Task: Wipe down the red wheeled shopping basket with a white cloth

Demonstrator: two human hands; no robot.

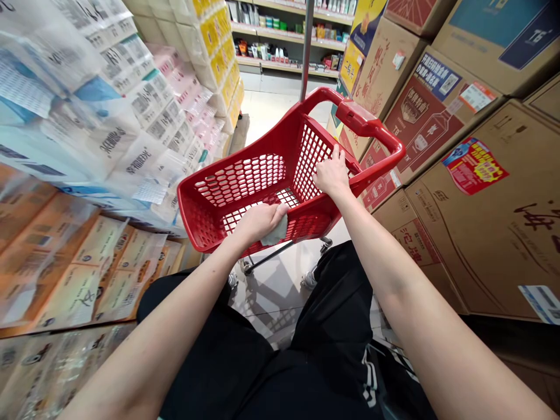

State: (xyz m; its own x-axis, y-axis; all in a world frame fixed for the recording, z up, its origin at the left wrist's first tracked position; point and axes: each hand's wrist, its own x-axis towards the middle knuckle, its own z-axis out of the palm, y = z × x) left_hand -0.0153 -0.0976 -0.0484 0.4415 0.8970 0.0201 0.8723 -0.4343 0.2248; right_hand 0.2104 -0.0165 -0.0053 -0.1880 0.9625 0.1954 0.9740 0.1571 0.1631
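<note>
A red plastic shopping cart (245, 169) with perforated walls stands in front of me, turned sideways, its basket bare inside. My left hand (261, 223) is closed around a grey cloth (276, 233) and presses it against the near side rim of the basket. The cloth hangs over the outer wall, partly hidden by the hand. Closer to the cart's red handle (365, 119), my right hand (332, 173) grips the basket's upper edge, fingers hooked over it. A metal pole (307, 49) rises at the cart's far corner.
Wrapped paper packs (144, 116) are stacked along the left, above orange packages (105, 262). Cardboard cartons (481, 192) form a wall close on the right. Beyond the cart, shelves (289, 38) hold bottles and tubes. The cart's wheels (248, 268) rest on light floor tiles near my legs.
</note>
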